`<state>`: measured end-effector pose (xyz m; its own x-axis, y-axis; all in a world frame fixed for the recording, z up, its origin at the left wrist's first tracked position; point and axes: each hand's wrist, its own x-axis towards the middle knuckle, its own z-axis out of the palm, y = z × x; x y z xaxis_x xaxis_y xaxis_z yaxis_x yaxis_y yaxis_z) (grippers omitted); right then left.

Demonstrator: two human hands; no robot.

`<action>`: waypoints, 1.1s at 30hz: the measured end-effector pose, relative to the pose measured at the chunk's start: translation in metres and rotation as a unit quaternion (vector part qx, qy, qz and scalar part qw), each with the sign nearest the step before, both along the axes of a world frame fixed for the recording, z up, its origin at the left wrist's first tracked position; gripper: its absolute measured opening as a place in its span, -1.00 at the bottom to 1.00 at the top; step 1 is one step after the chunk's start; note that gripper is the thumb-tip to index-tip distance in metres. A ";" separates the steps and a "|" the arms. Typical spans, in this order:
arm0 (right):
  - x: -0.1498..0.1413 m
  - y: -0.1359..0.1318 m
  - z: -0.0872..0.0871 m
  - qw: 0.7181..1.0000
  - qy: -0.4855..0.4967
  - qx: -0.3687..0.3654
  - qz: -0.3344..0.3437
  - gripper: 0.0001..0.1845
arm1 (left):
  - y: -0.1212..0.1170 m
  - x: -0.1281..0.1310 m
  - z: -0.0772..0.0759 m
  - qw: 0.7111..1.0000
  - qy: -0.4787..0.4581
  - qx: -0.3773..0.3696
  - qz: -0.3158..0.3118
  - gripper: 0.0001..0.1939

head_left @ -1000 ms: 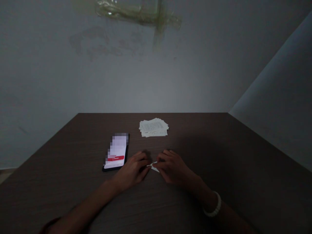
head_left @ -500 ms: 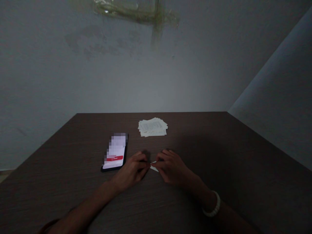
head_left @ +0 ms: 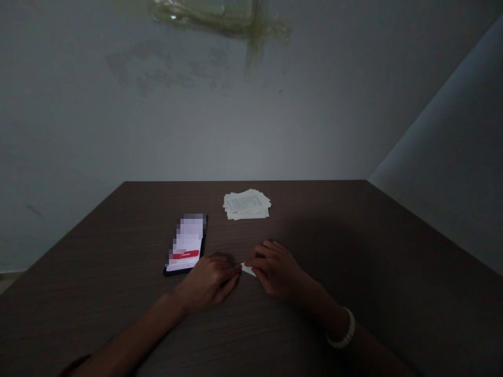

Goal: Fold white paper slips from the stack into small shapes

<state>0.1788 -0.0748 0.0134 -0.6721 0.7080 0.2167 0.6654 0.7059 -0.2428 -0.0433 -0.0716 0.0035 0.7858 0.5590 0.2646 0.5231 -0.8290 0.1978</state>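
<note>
A small piece of white folded paper point(head_left: 248, 269) lies low on the brown table between my two hands. My right hand point(head_left: 277, 267) covers its right part, with thumb and fingers closed on it. A pale beaded bracelet is on that wrist. My left hand point(head_left: 212, 277) is at the paper's left corner, fingers curled and the index fingertip pressed against the tip. The back of this hand hides part of what its thumb does. Just beyond it lies a phone point(head_left: 188, 243) with a lit, partly blurred screen.
A loose stack of printed paper slips point(head_left: 247, 204) lies farther back on the table point(head_left: 314, 204). Behind the table rises a grey wall point(head_left: 314, 104) with stained patches; another wall stands to the right.
My left hand has lowered and flattened, its fingers moving from a raised pinch down to the paper's left tip. The right hand stays nearly in place on the paper.
</note>
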 end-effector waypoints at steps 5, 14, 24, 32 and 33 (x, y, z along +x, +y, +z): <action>-0.001 0.000 0.003 1.000 -0.022 0.002 0.000 -0.73 | -0.002 0.000 0.001 1.000 -0.002 0.022 0.005 -0.71; -0.001 0.000 0.002 1.000 -0.010 -0.005 0.001 -0.70 | 0.002 -0.005 -0.010 0.995 -0.061 0.016 0.082 -0.75; -0.001 0.000 0.000 1.000 -0.005 -0.001 0.000 -0.72 | -0.001 -0.002 -0.001 0.999 -0.013 -0.019 0.049 -0.74; -0.002 0.001 -0.001 0.999 -0.023 -0.015 0.016 -0.71 | -0.002 -0.002 -0.001 0.999 0.005 0.007 0.034 -0.72; -0.002 0.001 -0.001 0.999 -0.025 -0.015 0.018 -0.71 | -0.001 -0.002 -0.002 1.000 0.003 0.011 0.027 -0.72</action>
<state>0.1764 -0.0737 0.0127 -0.7068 0.6888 0.1611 0.6513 0.7225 -0.2318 -0.0453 -0.0727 0.0013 0.7558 0.5953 0.2726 0.5691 -0.8032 0.1761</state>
